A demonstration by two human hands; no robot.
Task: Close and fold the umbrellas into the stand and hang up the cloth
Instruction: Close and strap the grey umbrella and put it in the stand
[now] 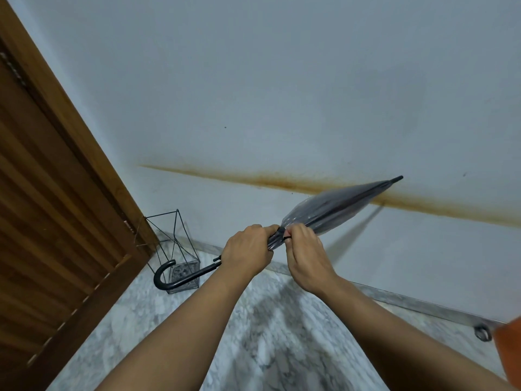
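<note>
In the head view, the fingers (293,235) of the right hand (307,258) are pinched on the small black strap (282,235) at the gathered edge of the canopy, while the left hand (248,251) is curled tight round the folded fabric and shaft just beside it, so that both hands nearly touch. The umbrella (332,206) is held in the air, closed, its tip pointing up and right toward the stained wall (282,80) and its hooked handle (166,276) hanging down to the left in front of the wire stand (174,244). The stand sits on the marble floor (267,334) in the corner by the wooden door (50,207); no umbrella is seen inside it. No cloth can be identified with certainty; only an orange patch is glimpsed at the lower right edge.

The step in hand is judged to be the fastening of the strap. It is best done if the pleats are kept bunched by the left hand, the strap is drawn snugly round them, and its closure is pressed home before the grip is eased. A loose wrap would probably let the canopy billow and catch on the stand's wires.
</note>
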